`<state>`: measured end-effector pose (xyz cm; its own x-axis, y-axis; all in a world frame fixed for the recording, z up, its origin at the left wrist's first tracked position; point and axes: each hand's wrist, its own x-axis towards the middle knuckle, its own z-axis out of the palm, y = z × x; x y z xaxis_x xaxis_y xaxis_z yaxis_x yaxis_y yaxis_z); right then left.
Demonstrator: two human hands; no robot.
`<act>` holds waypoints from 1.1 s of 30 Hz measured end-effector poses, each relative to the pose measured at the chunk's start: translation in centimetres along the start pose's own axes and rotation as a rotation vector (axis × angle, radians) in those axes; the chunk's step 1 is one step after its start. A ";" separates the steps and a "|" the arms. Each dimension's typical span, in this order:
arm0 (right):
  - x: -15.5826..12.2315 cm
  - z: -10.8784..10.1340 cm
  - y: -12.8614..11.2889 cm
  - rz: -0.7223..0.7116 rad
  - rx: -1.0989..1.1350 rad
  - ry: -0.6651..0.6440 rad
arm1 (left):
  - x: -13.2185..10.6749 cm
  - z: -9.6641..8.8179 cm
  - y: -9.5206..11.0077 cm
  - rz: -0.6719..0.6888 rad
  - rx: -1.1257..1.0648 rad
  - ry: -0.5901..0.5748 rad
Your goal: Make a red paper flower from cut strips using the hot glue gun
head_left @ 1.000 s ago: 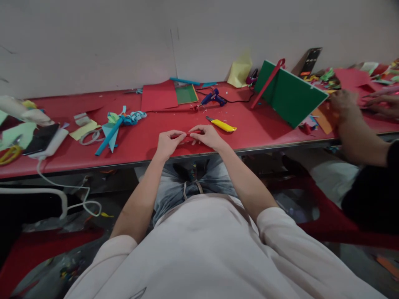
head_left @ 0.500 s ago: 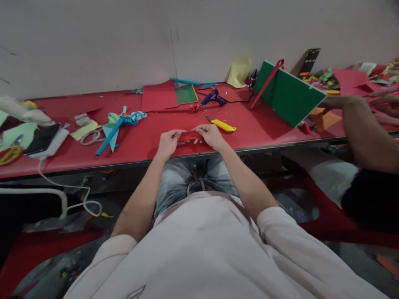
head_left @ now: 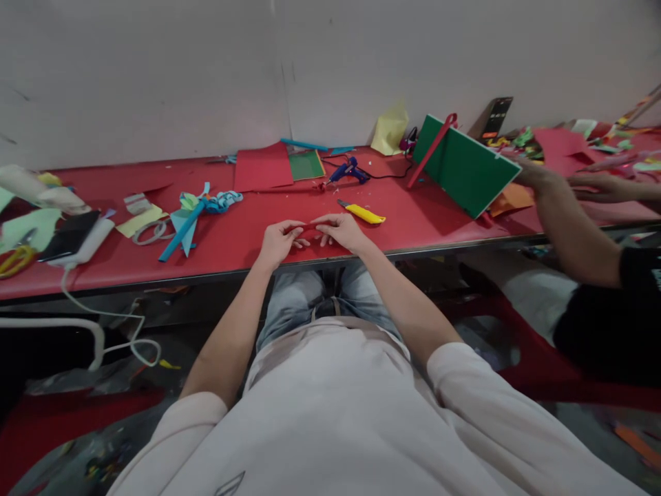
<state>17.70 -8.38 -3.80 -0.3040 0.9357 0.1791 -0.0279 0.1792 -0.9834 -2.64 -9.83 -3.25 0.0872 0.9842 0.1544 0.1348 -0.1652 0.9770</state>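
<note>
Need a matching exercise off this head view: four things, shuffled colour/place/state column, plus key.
1. thin red piece
2. cutter knife
3. glue gun
4. large board

A. dark blue
B. green, standing at a slant
C. between the fingertips of the left hand and right hand
D. yellow handle, lying just beyond the right hand

Pairs: 1-C, 2-D, 3-A, 4-B
</note>
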 end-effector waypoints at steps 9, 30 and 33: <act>0.0 -0.5 -0.3 -0.004 0.012 -0.041 | -0.2 -0.3 0.2 -0.007 0.018 -0.023; 0.5 0.0 0.3 -0.049 -0.145 -0.013 | -0.2 0.3 -0.5 0.070 0.117 0.036; 0.6 0.2 0.6 -0.039 -0.124 -0.003 | 0.0 0.5 -0.6 0.053 0.099 0.056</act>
<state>17.32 -7.81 -4.26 -0.3082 0.9262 0.2171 0.0780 0.2521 -0.9646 -2.23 -9.78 -3.95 0.0415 0.9755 0.2160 0.2281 -0.2198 0.9485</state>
